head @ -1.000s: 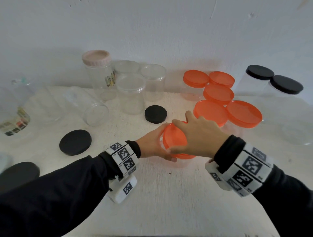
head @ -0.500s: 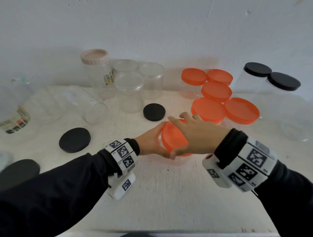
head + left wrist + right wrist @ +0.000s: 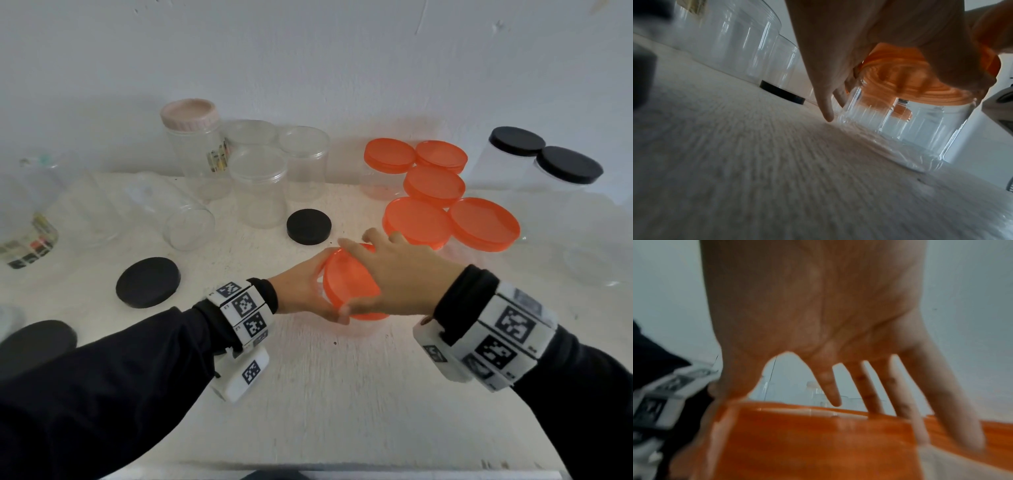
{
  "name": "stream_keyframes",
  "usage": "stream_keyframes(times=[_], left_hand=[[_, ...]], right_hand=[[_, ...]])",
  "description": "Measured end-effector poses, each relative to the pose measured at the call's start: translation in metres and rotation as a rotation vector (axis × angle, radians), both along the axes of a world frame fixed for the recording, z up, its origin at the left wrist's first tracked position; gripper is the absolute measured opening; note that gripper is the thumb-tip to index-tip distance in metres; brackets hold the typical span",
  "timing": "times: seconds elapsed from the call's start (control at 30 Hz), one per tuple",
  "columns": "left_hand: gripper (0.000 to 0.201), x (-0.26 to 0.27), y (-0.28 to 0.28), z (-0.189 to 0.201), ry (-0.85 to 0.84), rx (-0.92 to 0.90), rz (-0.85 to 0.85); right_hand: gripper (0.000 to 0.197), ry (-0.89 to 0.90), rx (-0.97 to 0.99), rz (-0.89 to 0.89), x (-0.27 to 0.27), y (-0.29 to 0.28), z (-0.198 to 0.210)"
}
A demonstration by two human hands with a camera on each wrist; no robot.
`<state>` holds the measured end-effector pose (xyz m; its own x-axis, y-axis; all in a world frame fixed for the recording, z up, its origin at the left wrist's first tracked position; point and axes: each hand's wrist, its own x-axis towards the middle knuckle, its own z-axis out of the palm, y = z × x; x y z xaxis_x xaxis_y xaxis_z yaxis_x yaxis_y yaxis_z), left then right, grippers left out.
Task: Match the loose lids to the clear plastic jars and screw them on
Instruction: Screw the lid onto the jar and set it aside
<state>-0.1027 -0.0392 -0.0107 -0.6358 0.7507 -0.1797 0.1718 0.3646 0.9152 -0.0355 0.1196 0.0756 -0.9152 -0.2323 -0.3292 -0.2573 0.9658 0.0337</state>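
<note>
A short clear jar (image 3: 900, 129) stands on the white table (image 3: 342, 394) near the middle. My left hand (image 3: 308, 294) grips its left side, with the little finger pointing down at the table in the left wrist view. An orange lid (image 3: 346, 284) sits on the jar's mouth and looks slightly tilted. My right hand (image 3: 400, 274) lies over the lid from the right, with spread fingers and the thumb curled over its rim. In the right wrist view the orange lid (image 3: 818, 443) fills the space under the palm. The lid's thread is hidden.
Several orange-lidded jars (image 3: 435, 185) cluster at the back right, beside two black-lidded jars (image 3: 548, 161). Open clear jars (image 3: 260, 185) and a pink-lidded jar (image 3: 191, 137) stand at the back. One jar (image 3: 171, 212) lies on its side. Loose black lids (image 3: 309, 226) (image 3: 148, 282) lie to the left.
My right hand has twisted a little on the orange lid. The left hand keeps its hold on the jar, which stays in the same spot.
</note>
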Motion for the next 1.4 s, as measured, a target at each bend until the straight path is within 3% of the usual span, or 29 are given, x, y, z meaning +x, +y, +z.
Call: stream_keyframes(times=[0.13, 0.23, 0.37, 0.53, 0.67, 0.77, 1.03, 1.4], left_hand=[[0.1, 0.0, 0.0, 0.0, -0.022, 0.003, -0.031], [0.103, 0.002, 0.0, 0.003, -0.034, 0.005, -0.056], [0.093, 0.002, 0.0, 0.003, -0.027, 0.037, -0.038], [0.096, 0.001, -0.001, 0.003, -0.019, 0.016, -0.024], [0.093, 0.001, 0.0, 0.002, -0.011, 0.025, -0.007], [0.094, 0.0, 0.0, 0.001, -0.005, 0.027, 0.014], [0.092, 0.004, 0.001, 0.005, 0.005, 0.049, 0.017], [0.091, 0.01, 0.003, 0.007, 0.057, 0.015, -0.003]], right_hand=[[0.09, -0.133, -0.168, 0.16, -0.002, 0.008, 0.005], [0.08, -0.031, -0.131, 0.149, -0.002, 0.007, 0.001], [0.086, 0.132, 0.012, 0.079, -0.001, 0.001, -0.003], [0.087, -0.104, -0.151, 0.186, -0.004, 0.013, 0.002], [0.083, -0.005, -0.102, 0.216, -0.004, 0.013, -0.002], [0.086, 0.089, -0.034, 0.194, -0.002, 0.016, -0.007], [0.094, 0.186, -0.09, 0.074, 0.009, 0.014, -0.025], [0.108, 0.239, -0.097, 0.016, 0.017, 0.009, -0.03]])
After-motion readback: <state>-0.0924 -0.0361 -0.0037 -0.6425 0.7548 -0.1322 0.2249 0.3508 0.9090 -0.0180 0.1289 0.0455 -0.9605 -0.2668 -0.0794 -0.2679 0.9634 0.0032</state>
